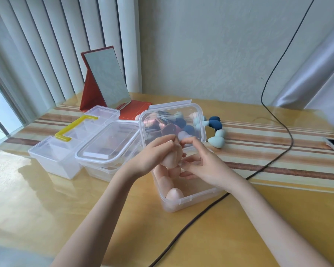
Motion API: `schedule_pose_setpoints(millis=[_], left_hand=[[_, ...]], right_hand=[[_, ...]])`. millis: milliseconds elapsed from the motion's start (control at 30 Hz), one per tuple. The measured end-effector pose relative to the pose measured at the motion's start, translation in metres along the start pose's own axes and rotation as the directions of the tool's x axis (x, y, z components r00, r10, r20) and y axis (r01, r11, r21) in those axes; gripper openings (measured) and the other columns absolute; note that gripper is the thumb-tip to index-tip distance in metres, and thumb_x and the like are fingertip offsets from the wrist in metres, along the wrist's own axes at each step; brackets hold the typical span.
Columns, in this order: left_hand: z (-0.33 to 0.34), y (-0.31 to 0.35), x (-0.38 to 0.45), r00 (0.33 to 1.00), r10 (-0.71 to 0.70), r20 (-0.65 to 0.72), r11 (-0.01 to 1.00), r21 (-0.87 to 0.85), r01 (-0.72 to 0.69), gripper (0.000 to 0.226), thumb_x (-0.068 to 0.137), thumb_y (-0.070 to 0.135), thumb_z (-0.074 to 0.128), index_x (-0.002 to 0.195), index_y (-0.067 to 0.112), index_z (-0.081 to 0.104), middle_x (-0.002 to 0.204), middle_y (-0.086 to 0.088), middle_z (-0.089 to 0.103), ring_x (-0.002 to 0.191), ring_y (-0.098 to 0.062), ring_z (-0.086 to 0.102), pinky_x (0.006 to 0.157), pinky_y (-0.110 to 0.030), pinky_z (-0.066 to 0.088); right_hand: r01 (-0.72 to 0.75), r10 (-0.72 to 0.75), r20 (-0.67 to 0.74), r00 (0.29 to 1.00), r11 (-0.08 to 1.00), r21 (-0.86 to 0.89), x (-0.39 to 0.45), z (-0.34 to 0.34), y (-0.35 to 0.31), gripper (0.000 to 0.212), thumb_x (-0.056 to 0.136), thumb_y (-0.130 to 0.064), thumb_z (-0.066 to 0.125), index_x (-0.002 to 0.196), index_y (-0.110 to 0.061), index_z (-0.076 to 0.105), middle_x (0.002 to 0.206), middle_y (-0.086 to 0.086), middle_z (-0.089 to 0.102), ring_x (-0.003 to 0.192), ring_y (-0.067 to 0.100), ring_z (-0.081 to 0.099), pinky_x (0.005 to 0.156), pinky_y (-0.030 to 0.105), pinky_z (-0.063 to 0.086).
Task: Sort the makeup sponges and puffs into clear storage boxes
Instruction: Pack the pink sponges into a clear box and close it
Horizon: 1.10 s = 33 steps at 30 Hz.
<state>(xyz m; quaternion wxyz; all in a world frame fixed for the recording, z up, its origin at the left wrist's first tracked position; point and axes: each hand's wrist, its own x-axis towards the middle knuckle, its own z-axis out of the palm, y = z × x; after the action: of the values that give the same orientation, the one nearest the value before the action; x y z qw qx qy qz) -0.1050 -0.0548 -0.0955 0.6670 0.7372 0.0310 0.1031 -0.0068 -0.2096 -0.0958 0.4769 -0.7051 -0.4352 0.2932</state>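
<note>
- We see our bare left forearm rising from the lower left, its wrist bent slightly inward.
- Our left hand (154,153) curls its fingers round a peach, egg-shaped foam makeup sponge (169,158), thumb on top.
- Our bare right forearm enters from the lower right.
- Our right hand (202,162) meets the left, its thumb and forefinger pinching together at the sponge's upper tip, the other fingers loosely bent beneath.

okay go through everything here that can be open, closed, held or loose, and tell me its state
left hand: holds a peach sponge
right hand: fingers curled, grip unclear
open box: no lid on, peach sponges inside
upright lid: off, standing behind it
stacked boxes: lidded
handled case: closed
blue sponges: loose on table
</note>
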Motion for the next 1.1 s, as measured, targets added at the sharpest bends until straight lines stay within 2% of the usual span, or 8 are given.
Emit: schedule_pose_setpoints(millis=[167, 267, 367, 500, 567, 800, 933, 1100], left_hand=[[0.000, 0.001, -0.002, 1.000, 0.011, -0.016, 0.995, 0.094, -0.009, 0.022, 0.075, 0.035, 0.051, 0.079, 0.014, 0.055, 0.090, -0.009, 0.055, 0.086, -0.019, 0.056, 0.081, -0.036, 0.044], [0.001, 0.003, -0.002, 0.999, 0.007, -0.038, 0.994, 0.105, -0.002, 0.025, 0.071, 0.042, 0.053, 0.079, 0.019, 0.060, 0.094, -0.010, 0.054, 0.084, -0.017, 0.052, 0.079, -0.035, 0.041], [0.001, 0.004, -0.003, 0.999, -0.026, -0.044, 0.998, 0.051, 0.028, 0.025, 0.071, 0.039, 0.055, 0.085, 0.021, 0.064, 0.109, -0.019, 0.055, 0.099, -0.025, 0.060, 0.091, -0.051, 0.047], [0.001, 0.004, -0.004, 0.998, -0.045, -0.043, 0.998, 0.034, 0.046, 0.031, 0.071, 0.037, 0.056, 0.091, 0.014, 0.064, 0.112, -0.017, 0.057, 0.111, -0.033, 0.060, 0.100, -0.058, 0.042], [0.002, 0.006, -0.005, 0.998, -0.038, -0.046, 0.998, 0.052, 0.040, 0.031, 0.071, 0.037, 0.056, 0.090, 0.015, 0.066, 0.114, -0.020, 0.057, 0.112, -0.036, 0.057, 0.100, -0.058, 0.042], [0.006, 0.013, -0.009, 1.000, 0.004, -0.030, 0.983, 0.181, 0.001, 0.031, 0.078, 0.030, 0.050, 0.092, 0.005, 0.062, 0.099, -0.009, 0.060, 0.090, -0.012, 0.059, 0.084, -0.032, 0.046], [0.010, 0.012, -0.010, 0.983, 0.109, -0.147, 0.946, 0.319, -0.057, 0.046, 0.072, 0.047, 0.048, 0.075, 0.001, 0.047, 0.082, -0.010, 0.049, 0.077, -0.020, 0.048, 0.074, -0.039, 0.039], [0.019, 0.009, -0.011, 0.997, 0.034, -0.066, 0.924, 0.383, -0.006, 0.028, 0.087, 0.039, 0.050, 0.077, 0.013, 0.046, 0.074, 0.003, 0.052, 0.070, -0.011, 0.047, 0.066, -0.030, 0.040]], right_hand=[[0.036, -0.032, 0.049, 0.998, 0.996, -0.087, 0.004, 0.000, 0.004, 0.034, 0.089, -0.027, 0.066, 0.105, -0.052, 0.049, 0.098, 0.002, 0.061, 0.084, 0.028, 0.069, 0.078, 0.039, 0.059], [0.054, -0.054, 0.013, 0.998, 0.998, -0.028, 0.003, 0.001, 0.003, 0.025, 0.084, -0.023, 0.072, 0.097, -0.036, 0.055, 0.087, -0.010, 0.055, 0.074, 0.021, 0.061, 0.066, 0.032, 0.057], [0.046, -0.048, -0.131, 0.990, 0.999, -0.017, 0.001, -0.005, 0.002, 0.018, 0.077, -0.016, 0.068, 0.083, -0.022, 0.052, 0.082, -0.003, 0.047, 0.071, 0.012, 0.048, 0.057, 0.029, 0.049], [-0.078, 0.114, 0.122, 0.986, 0.961, -0.266, -0.003, -0.005, 0.001, 0.024, 0.063, -0.029, 0.065, 0.084, -0.031, 0.054, 0.087, 0.002, 0.058, 0.076, 0.014, 0.058, 0.065, 0.034, 0.055], [-0.035, 0.086, 0.139, 0.987, 0.943, -0.332, -0.002, 0.000, 0.003, 0.029, 0.067, -0.027, 0.068, 0.088, -0.041, 0.053, 0.086, -0.008, 0.059, 0.073, 0.005, 0.055, 0.068, 0.021, 0.049], [0.015, 0.016, 0.074, 0.997, 0.919, -0.394, -0.001, 0.005, 0.004, 0.041, 0.073, -0.014, 0.074, 0.083, -0.043, 0.047, 0.087, -0.012, 0.060, 0.072, 0.004, 0.057, 0.068, 0.018, 0.049], [-0.002, 0.034, 0.068, 0.997, 0.906, -0.423, 0.002, 0.005, 0.006, 0.029, 0.066, -0.018, 0.074, 0.081, -0.032, 0.054, 0.086, -0.009, 0.065, 0.077, 0.010, 0.063, 0.075, 0.036, 0.056], [-0.027, 0.032, 0.009, 0.999, 0.942, -0.334, 0.001, -0.001, 0.009, 0.039, 0.060, -0.019, 0.080, 0.093, -0.026, 0.061, 0.086, -0.007, 0.067, 0.078, 0.009, 0.065, 0.073, 0.031, 0.055]])
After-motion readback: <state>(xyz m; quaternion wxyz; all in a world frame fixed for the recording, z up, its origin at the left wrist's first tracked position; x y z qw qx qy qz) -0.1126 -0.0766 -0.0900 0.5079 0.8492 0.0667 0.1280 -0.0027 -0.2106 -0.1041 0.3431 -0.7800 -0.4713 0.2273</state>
